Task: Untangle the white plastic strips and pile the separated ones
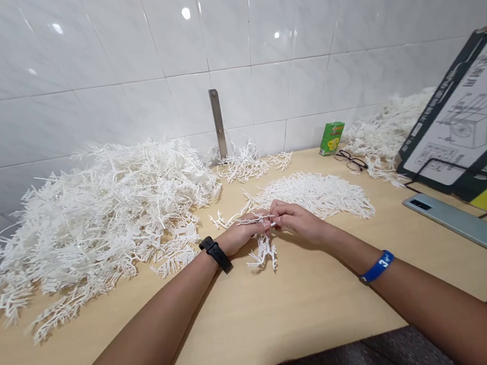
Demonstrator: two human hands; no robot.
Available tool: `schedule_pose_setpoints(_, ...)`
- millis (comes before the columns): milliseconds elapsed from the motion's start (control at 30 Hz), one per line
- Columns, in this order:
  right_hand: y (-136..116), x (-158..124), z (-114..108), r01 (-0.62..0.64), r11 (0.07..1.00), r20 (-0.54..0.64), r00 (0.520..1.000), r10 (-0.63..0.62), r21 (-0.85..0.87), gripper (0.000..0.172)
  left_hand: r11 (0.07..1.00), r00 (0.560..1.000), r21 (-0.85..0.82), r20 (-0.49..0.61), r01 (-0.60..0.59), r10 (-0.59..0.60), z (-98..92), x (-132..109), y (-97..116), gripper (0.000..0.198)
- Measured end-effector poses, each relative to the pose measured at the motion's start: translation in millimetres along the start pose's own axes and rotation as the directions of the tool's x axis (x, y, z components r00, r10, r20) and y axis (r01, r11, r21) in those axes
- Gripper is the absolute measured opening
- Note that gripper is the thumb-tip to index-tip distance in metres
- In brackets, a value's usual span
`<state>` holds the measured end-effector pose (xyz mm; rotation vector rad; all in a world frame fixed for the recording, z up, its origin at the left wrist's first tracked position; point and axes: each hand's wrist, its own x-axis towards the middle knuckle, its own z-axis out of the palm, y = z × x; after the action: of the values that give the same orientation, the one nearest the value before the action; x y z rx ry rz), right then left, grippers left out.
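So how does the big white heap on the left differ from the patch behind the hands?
The heap is far larger and piled high, its long sprigs tangled every way; the patch lies low and flat, with shorter sprigs packed neatly. Both are white, branching sprigs on the same wooden tabletop.

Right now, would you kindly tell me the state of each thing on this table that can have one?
left hand, fingers closed on the white branched sprig
right hand, fingers closed on the same sprig
large heap of white sprigs, loosely piled
smaller pile of white sprigs, spread low behind the hands
eyeglasses, lying down
smartphone, lying camera side up
green carton, standing upright
printed cardboard box, tilted
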<state>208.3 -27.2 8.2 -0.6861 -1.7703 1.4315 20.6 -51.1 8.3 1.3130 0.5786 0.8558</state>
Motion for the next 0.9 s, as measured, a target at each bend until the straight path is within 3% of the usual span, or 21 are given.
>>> schedule_pose_setpoints(67,-3.9,-0.1,-3.9,-0.018,0.992,-0.043,0.999,0.024,0.122,0.014,0.998,1.000,-0.053,0.006,0.030,-0.029,-1.0,-0.8,1.3,0.031)
schedule_pose_setpoints(133,-7.5,-0.1,-8.0,0.000,0.994,-0.137,0.990,0.014,0.105,0.015,0.992,0.998,-0.106,-0.027,0.062,-0.065,-1.0,-1.2,2.7,0.039)
schedule_pose_setpoints(200,-8.7,0.3,-10.0,0.042,0.990,-0.229,0.971,-0.072,-0.137,0.016,0.991,0.989,-0.110,-0.116,0.078,-0.091,-0.3,-0.6,3.0,0.041)
schedule_pose_setpoints(300,-5.4,1.1,-7.9,0.078,0.850,-0.242,0.941,-0.235,-0.520,0.010,0.997,0.963,-0.044,-0.261,0.062,-0.071,0.6,1.8,1.5,0.037)
schedule_pose_setpoints(367,-3.6,0.7,-4.6,0.082,0.792,-0.242,0.929,-0.281,-0.605,0.016,1.000,0.950,0.001,-0.310,0.023,-0.022,0.5,3.0,0.1,0.036)
schedule_pose_setpoints(467,-7.8,-2.6,0.4,0.077,0.790,-0.279,0.911,-0.303,-0.608,0.018,0.995,0.937,0.103,-0.347,-0.012,0.047,-0.9,3.5,-1.2,0.039)
schedule_pose_setpoints(533,-13.6,-5.8,3.1,0.117,0.802,-0.247,0.916,-0.315,-0.586,0.017,0.987,0.922,0.159,-0.379,-0.018,0.078,-2.3,3.5,-1.8,0.041)
schedule_pose_setpoints(667,-16.6,-8.5,7.4,0.290,0.762,-0.006,0.933,-0.360,-0.579,0.023,0.982,0.877,0.185,-0.463,-0.051,0.132,-4.6,4.2,-2.6,0.042)
schedule_pose_setpoints(733,-12.3,-7.2,9.7,0.323,0.726,0.058,0.929,-0.364,-0.607,0.029,0.978,0.856,0.197,-0.493,-0.064,0.156,-3.9,4.3,-1.8,0.039)
schedule_pose_setpoints(900,-4.7,-3.3,14.0,0.277,0.743,-0.018,0.932,-0.363,-0.610,0.017,0.979,0.862,0.193,-0.482,-0.070,0.157,1.8,3.0,2.9,0.032)
